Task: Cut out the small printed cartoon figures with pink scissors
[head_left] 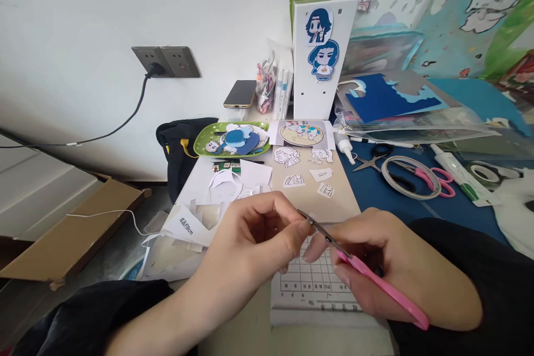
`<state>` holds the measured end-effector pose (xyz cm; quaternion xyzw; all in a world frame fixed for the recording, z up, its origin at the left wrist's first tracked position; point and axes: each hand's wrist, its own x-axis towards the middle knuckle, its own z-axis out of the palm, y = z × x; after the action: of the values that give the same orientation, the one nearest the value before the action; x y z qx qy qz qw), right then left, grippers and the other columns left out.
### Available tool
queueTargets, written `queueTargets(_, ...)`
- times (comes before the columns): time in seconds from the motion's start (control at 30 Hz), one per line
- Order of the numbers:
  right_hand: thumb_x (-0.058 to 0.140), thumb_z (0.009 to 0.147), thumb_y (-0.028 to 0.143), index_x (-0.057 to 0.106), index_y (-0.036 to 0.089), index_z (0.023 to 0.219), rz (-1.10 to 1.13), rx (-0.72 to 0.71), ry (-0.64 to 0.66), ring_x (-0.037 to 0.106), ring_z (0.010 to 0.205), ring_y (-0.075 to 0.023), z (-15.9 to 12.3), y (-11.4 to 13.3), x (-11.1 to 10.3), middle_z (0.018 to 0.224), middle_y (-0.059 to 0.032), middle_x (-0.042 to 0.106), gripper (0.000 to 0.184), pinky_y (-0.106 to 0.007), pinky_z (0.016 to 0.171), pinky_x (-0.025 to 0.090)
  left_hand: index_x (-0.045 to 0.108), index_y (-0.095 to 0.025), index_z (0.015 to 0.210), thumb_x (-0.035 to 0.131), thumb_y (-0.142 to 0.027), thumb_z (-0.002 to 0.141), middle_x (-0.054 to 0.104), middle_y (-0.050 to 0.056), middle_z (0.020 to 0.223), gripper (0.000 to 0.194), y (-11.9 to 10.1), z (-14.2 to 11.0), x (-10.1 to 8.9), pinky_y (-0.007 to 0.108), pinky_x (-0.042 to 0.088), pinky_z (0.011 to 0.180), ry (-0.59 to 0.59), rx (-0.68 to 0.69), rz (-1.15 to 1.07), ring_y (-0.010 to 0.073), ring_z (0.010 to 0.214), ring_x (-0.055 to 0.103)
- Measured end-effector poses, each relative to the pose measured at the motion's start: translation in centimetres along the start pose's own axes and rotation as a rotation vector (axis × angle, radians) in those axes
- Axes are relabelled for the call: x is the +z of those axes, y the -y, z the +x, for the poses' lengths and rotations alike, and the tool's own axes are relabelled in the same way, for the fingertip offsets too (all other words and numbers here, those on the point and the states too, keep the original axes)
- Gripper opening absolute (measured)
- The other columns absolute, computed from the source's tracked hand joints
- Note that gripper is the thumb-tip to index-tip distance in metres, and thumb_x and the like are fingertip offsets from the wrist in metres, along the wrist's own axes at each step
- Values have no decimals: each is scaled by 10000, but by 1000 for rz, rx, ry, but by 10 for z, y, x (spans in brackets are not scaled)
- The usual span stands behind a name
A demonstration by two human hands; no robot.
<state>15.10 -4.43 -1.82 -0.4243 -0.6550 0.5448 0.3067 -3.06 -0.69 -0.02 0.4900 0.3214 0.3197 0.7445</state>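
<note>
My right hand [379, 261] is closed around a pair of scissors [384, 286] with a pink handle. Their thin metal blades point up and left, reaching the fingertips of my left hand [258, 239]. Those fingers are pinched together right at the blades, and whatever they hold is too small and hidden to name. Under both hands lies a pad printed with a grid [308, 283]. Just beyond it, small line-drawn paper cutouts [294, 180] rest on a beige board, below a picture of cartoon figures [301, 136].
Paper scraps [225, 183] cover the left side, beside a green tray [202, 139] of blue cutouts. At right on a blue surface are black-handled scissors [369, 164], a tape roll [386, 169] and a glue tube [463, 175]. A white stand [311, 97] rises at the back.
</note>
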Motion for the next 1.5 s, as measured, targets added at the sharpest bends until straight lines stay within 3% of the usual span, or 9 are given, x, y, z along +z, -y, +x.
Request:
queueTargets(0.33,633,631,37,657,155,789,-74,71,7,223,450,-56,0,17,-3,506,85,279,198,-175,414,246,555,-155,646,587,-168,812,564,-62,550,169,-1,-1,-2,91,300,391,11,-6,13,17,445,371)
queueTargets(0.8,574,584,-17,664,183,793,-107,53,-20,205,427,-54,0,9,0,482,93,253,303,-168,395,228,553,-161,635,571,-168,811,537,-63,521,177,-3,-1,-2,103,287,378,-2,-30,51,24,428,361)
queueTargets(1.5,650,618,123,661,197,810,-68,45,-1,201,432,-65,0,10,-2,493,78,298,207,-198,404,219,555,-159,635,586,-164,807,561,-57,541,174,-3,1,-3,98,312,385,-10,-17,40,24,440,388)
